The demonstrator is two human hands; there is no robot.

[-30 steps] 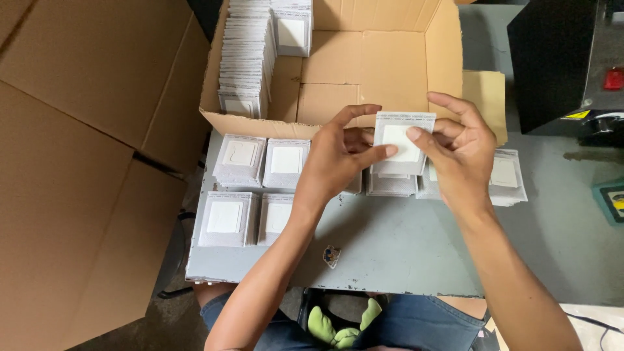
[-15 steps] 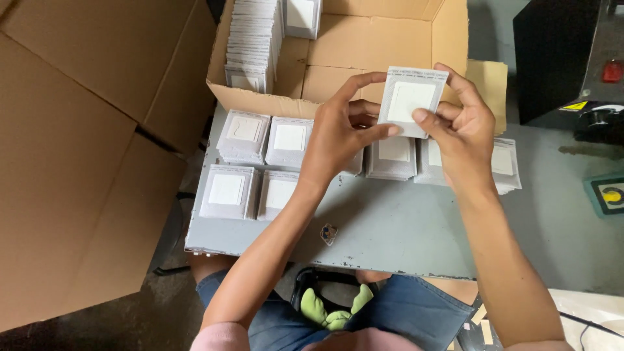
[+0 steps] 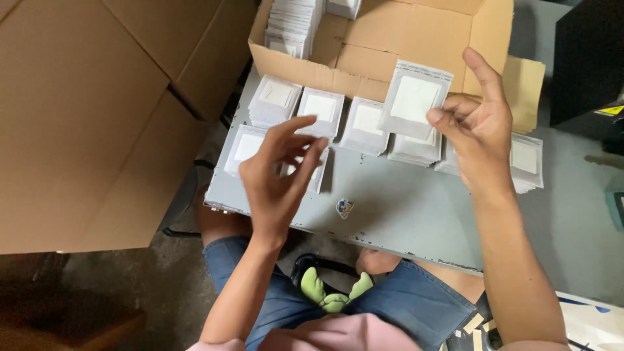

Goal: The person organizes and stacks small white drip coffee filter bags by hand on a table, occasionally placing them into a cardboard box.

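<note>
My right hand (image 3: pixel 478 133) holds up a flat white square packet (image 3: pixel 414 99) by its right edge, above the row of packet stacks. My left hand (image 3: pixel 279 179) hovers empty with spread fingers over the front-left stacks (image 3: pixel 247 146) on the grey table (image 3: pixel 403 211). More stacks of the same packets (image 3: pixel 367 123) lie in a row along the table's far side. Behind them stands an open cardboard box (image 3: pixel 416 39) with a dense upright row of packets (image 3: pixel 292 23) in its left part.
Big flattened cardboard sheets (image 3: pixel 97 110) lean at the left. A dark machine (image 3: pixel 588 65) stands at the far right. A small sticker (image 3: pixel 344 208) sits on the table's front part. My knees and green-toed footwear (image 3: pixel 335 292) show below the table edge.
My left hand has let go of the packet and dropped down to the left. My right hand keeps the packet raised. The view has shifted right and closer.
</note>
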